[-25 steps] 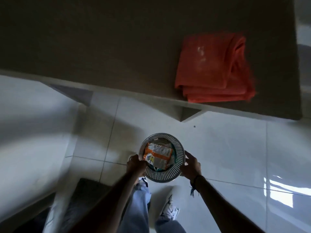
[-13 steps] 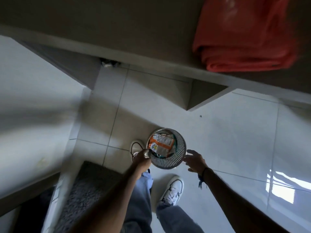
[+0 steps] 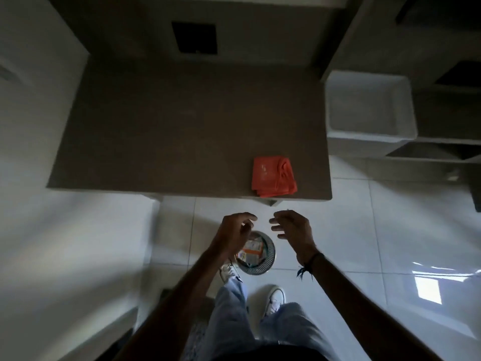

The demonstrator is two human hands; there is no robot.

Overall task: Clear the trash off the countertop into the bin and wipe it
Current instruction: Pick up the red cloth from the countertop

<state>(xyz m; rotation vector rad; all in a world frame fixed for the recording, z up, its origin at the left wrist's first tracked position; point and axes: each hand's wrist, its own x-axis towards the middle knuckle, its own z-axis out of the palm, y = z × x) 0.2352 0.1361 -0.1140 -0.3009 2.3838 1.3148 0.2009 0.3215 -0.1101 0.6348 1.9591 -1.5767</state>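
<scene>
A small round mesh bin (image 3: 268,259) stands on the white tiled floor in front of my feet, with an orange wrapper (image 3: 252,252) and other trash inside. My left hand (image 3: 234,234) hovers above its left rim, fingers apart and empty. Level with it, my right hand (image 3: 292,226) is raised to the bin's upper right, also empty with fingers spread. A folded orange cloth (image 3: 273,176) lies near the front right corner of the dark brown countertop (image 3: 169,136), beyond both hands.
A white rectangular basin (image 3: 369,108) sits to the right of the countertop, with dark shelving (image 3: 442,149) behind it. A white wall or cabinet (image 3: 33,126) borders the left side. A dark mat (image 3: 200,308) lies by my left foot.
Both hands have let go of the bin, which now rests on the floor, and have risen above it. The view has lifted, showing the whole countertop.
</scene>
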